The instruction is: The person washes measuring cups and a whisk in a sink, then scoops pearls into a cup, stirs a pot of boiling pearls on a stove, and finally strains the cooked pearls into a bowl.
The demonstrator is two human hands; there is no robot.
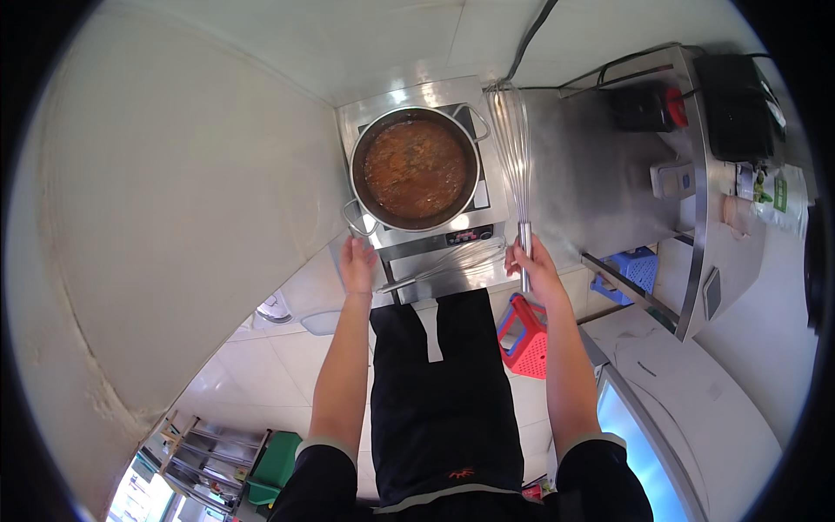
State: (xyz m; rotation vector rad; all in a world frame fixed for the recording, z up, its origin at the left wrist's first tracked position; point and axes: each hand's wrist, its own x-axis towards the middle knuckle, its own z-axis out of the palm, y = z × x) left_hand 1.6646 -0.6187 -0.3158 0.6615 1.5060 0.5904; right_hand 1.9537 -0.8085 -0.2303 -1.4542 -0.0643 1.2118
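Note:
A large metal pot [415, 171] with two loop handles stands on an induction cooker [499, 189], holding a reddish-brown, bubbly liquid. My right hand [536, 264] grips the handle of a long balloon whisk [515, 150], whose wires point away from me at the pot's right. My left hand [357, 264] holds nothing, its fingers apart, just below the pot's near left handle. Between my hands, a second wire whisk [443, 266] lies at the front of the steel counter, or is mirrored in its shiny surface; which of these I cannot tell.
A steel counter [561, 196] extends right, under a shelf with a dark container [642, 106], a clear plastic container [672, 181] and a bag. Tiled wall closes in at left. Red [531, 346] and blue [636, 271] plastic stools stand below. A black cable runs behind the cooker.

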